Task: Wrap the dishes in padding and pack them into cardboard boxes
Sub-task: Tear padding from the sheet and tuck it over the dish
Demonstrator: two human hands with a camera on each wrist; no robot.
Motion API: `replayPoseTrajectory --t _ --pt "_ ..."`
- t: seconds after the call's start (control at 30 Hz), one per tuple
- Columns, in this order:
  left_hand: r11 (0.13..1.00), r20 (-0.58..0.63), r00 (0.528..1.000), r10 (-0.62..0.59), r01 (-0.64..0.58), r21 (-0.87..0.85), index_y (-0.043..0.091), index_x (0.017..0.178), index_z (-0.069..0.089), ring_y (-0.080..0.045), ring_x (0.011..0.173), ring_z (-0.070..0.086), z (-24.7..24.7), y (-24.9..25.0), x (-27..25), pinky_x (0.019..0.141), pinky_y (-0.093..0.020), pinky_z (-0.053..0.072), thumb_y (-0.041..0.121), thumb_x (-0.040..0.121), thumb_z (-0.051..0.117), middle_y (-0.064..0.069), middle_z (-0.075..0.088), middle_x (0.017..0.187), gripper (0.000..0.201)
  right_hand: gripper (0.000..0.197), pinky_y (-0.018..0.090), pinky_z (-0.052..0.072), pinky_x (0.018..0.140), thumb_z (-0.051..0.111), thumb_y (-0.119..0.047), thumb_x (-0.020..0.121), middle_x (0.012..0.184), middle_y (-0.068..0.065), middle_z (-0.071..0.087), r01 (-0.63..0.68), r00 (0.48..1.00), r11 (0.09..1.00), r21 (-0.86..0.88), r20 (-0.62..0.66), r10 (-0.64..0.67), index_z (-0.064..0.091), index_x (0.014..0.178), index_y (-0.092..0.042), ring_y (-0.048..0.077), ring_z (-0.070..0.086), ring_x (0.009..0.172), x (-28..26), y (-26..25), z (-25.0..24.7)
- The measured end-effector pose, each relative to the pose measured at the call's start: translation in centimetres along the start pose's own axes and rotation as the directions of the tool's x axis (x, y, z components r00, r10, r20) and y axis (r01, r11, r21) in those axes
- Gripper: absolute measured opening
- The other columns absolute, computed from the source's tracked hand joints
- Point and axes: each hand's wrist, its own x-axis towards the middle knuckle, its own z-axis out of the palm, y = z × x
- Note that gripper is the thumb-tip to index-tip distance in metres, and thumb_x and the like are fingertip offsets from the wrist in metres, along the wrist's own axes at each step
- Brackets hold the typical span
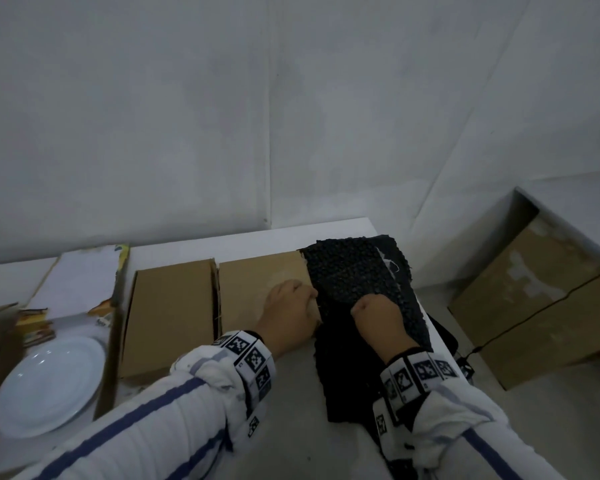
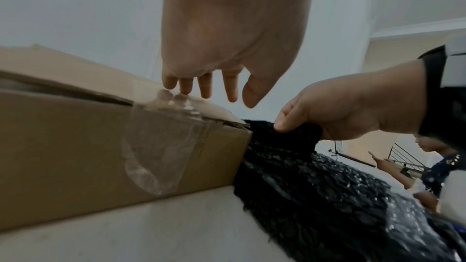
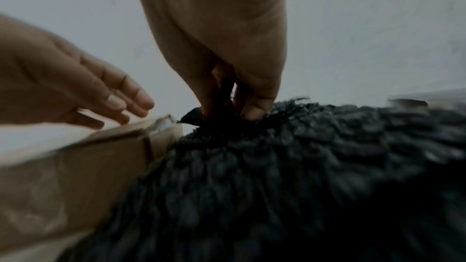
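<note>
A black bubble-wrap sheet (image 1: 357,282) lies over the table's right end, against a closed cardboard box (image 1: 257,289). My right hand (image 1: 378,317) pinches a fold of the bubble-wrap sheet (image 3: 290,166) between thumb and fingers (image 3: 254,111). My left hand (image 1: 291,313) hovers over the taped box (image 2: 100,146) with straight fingers (image 2: 205,87), fingertips touching its top near the clear tape (image 2: 161,146). A white plate (image 1: 49,386) sits at the left, away from both hands.
A second closed cardboard box (image 1: 170,313) stands left of the first. A white-topped box (image 1: 80,278) and coloured items lie behind the plate. A large cardboard box (image 1: 541,306) sits on the floor to the right. Another person (image 2: 438,162) shows beyond the table.
</note>
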Motion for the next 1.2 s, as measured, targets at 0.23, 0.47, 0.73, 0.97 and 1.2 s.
replayPoseTrajectory --t 0.23,0.47,0.73,0.97,1.2 --pt "0.724 0.135 0.991 0.023 0.076 -0.685 0.021 0.143 0.031 -0.011 0.107 0.054 -3.6 1.3 -1.5 0.092 -0.03 0.048 0.019 0.084 0.07 0.006 0.049 0.13 0.071 0.027 0.024 0.037 0.061 0.06 -0.009 0.083 0.068 -0.001 0.056 0.102 0.995 0.805 0.585 -0.041 -0.096 0.054 0.058 -0.019 0.014 0.051 0.07 -1.4 -6.1 -4.0" --pt "0.455 0.055 0.961 -0.272 0.178 -0.873 0.006 0.097 0.057 -0.028 0.093 0.067 -7.9 -4.0 -5.9 0.088 -0.048 0.054 -0.001 0.083 0.057 -0.016 0.069 0.098 0.016 0.017 0.024 0.037 0.074 0.066 -0.015 0.084 0.098 0.004 0.052 0.296 0.946 0.818 0.493 -0.036 -0.321 0.054 0.074 -0.023 0.017 0.049 0.094 -3.4 -13.4 -0.9" --pt "0.517 -0.039 0.869 -0.493 0.257 -0.817 0.015 0.068 0.044 -0.016 0.061 0.044 -13.9 -14.7 -13.7 0.057 -0.026 0.036 -0.013 0.081 0.053 -0.004 0.046 0.067 0.032 0.049 0.024 0.053 0.07 0.061 -0.006 0.086 0.117 -0.001 0.05 0.3 0.824 0.774 0.557 0.258 -0.505 0.046 0.129 -0.023 0.02 0.053 0.106 -8.4 -25.0 5.0" --pt "0.712 0.181 0.859 -0.479 0.501 -0.492 0.015 0.073 0.064 -0.024 0.088 0.059 -15.8 -22.7 -19.8 0.077 -0.032 0.047 -0.004 0.082 0.051 -0.008 0.063 0.089 0.026 0.017 0.023 0.039 0.069 0.056 -0.006 0.082 0.09 0.007 0.06 0.501 0.766 0.83 0.246 0.321 -0.558 0.068 0.094 -0.006 0.022 0.056 0.087 -11.9 -30.4 12.3" --pt "0.912 0.328 0.851 -0.41 0.379 0.156 0.015 0.124 0.059 -0.024 0.115 0.055 -13.5 -26.4 -21.8 0.099 -0.031 0.043 0.022 0.086 0.064 -0.007 0.058 0.127 0.039 0.028 0.029 0.035 0.064 0.048 -0.018 0.094 0.103 0.016 0.048 0.783 0.562 0.606 -0.138 0.574 -0.595 0.061 0.116 -0.006 0.024 0.044 0.083 -14.1 -32.0 17.5"
